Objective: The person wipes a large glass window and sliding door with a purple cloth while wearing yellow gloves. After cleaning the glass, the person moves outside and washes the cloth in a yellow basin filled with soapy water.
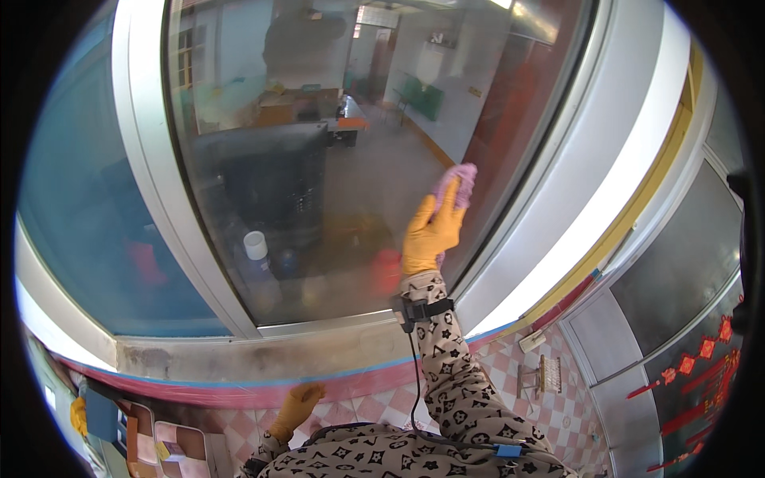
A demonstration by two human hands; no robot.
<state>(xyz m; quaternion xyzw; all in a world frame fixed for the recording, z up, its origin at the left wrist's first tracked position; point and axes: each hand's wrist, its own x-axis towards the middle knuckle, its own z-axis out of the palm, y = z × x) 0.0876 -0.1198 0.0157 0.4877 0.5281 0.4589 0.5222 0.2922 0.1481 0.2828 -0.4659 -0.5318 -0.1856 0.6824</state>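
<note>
In an orange rubber glove, my right hand [431, 236] presses a pink cloth [460, 179] against the window pane [364, 179], near its lower right side. More of the cloth peeks out beside the wrist. My left hand [297, 409], also gloved, hangs low in front of my body, below the sill [287, 361]. Its fingers are curled and nothing shows in them. The glass is hazy in places, and a silvery metal frame [143, 119] surrounds it.
Through the glass I see a dark monitor-like panel [269, 179] and a white-capped bottle [256, 246]. A small stool [541, 379] stands on the checkered tile floor [508, 358] at right, near a door with red hanging decorations [687, 364]. Boxes [110, 412] sit lower left.
</note>
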